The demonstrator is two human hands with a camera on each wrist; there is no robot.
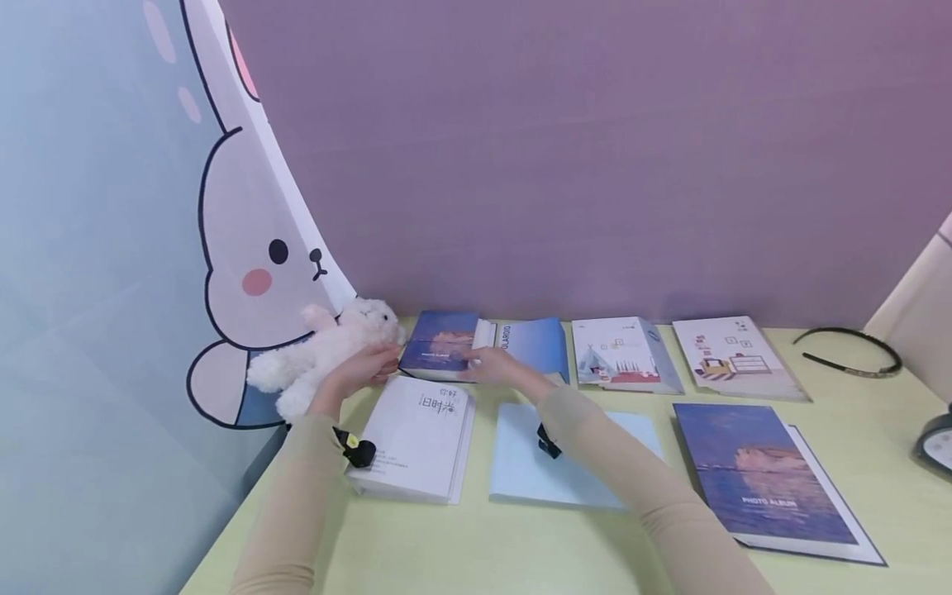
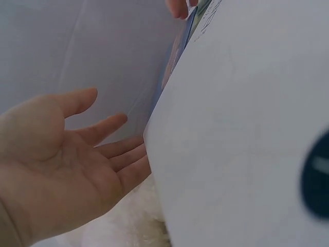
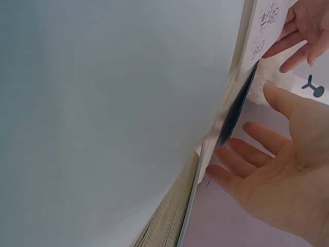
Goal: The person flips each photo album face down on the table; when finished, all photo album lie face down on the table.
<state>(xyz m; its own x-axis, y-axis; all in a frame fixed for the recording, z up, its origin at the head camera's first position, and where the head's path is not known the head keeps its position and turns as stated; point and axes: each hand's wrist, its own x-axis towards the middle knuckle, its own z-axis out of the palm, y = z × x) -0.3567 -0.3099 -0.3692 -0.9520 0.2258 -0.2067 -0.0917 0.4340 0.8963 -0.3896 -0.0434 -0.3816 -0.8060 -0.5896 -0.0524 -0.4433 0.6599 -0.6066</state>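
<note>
A photo album (image 1: 440, 335) with a sea-and-cliff cover lies at the back left of the table. My left hand (image 1: 364, 369) is at its left side, between it and a white plush toy (image 1: 335, 355). At the album's lower right is my right hand (image 1: 494, 366); whether its fingertips touch the cover I cannot tell. Both the left hand (image 2: 77, 159) and the right hand (image 3: 288, 164) have loosely spread fingers and hold nothing in the wrist views. Below the left hand lies a white book (image 1: 416, 442), and a light blue book (image 1: 521, 463) is under the right forearm.
Beside the album lies a blue Polaroid-labelled book (image 1: 539, 343). Two illustrated white books (image 1: 617, 351) continue the back row. A larger photo album (image 1: 759, 471) is at the front right, with a black headband (image 1: 892, 364) and a dark round clock (image 1: 939, 442) at the right edge.
</note>
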